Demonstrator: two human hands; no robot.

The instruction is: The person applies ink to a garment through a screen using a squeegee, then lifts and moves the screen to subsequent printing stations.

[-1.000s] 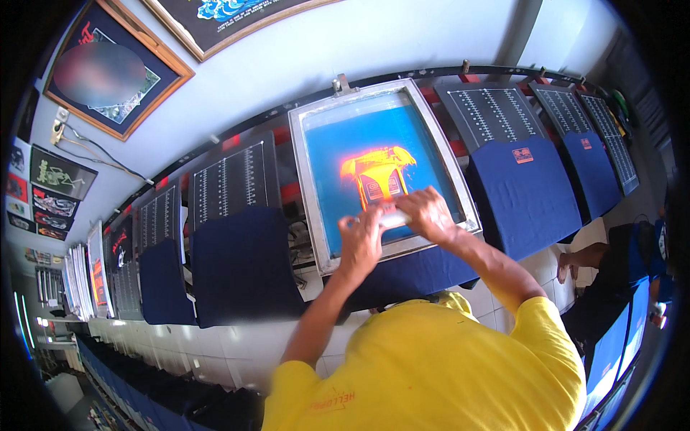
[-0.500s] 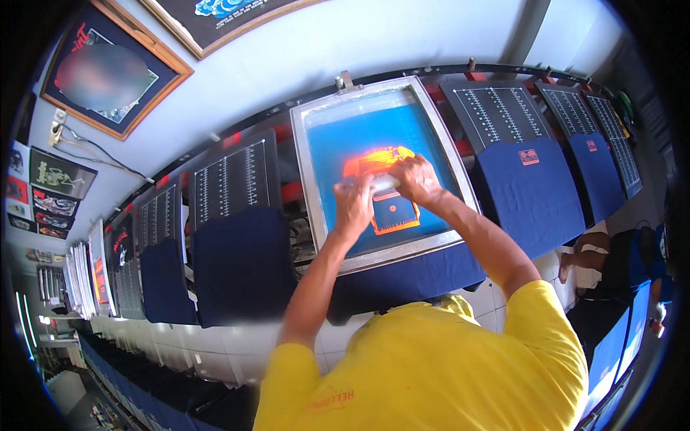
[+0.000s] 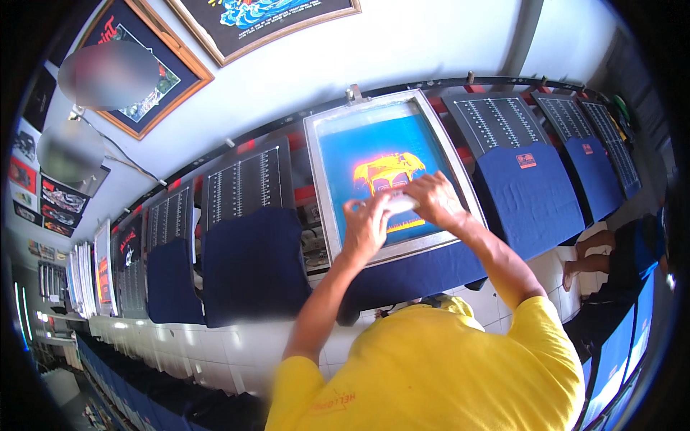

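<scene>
Both my hands grip a pale-handled squeegee (image 3: 401, 205), standing on the blue mesh (image 3: 350, 154) of a screen-printing frame (image 3: 321, 188). My left hand (image 3: 365, 228) wraps its left end, and my right hand (image 3: 434, 201) closes over its right end. Beyond the squeegee, a bright orange and yellow design (image 3: 389, 169) shows in the mesh. An orange strip lies on the near side, close to the frame's lower bar. The blade is hidden by the handle and fingers. Under the frame lies a navy shirt (image 3: 424, 274), its near part hanging out.
A metal rail (image 3: 269, 123) runs behind the frame. To the right, a navy shirt with a small orange print (image 3: 535, 194) covers a ruled black board (image 3: 496, 118); another navy shirt (image 3: 251, 266) lies left. A person's bare legs (image 3: 586, 260) show at the right.
The squeegee has come nearer to me along the mesh with both hands on it. More of the orange design shows beyond it. The whole view has shifted slightly.
</scene>
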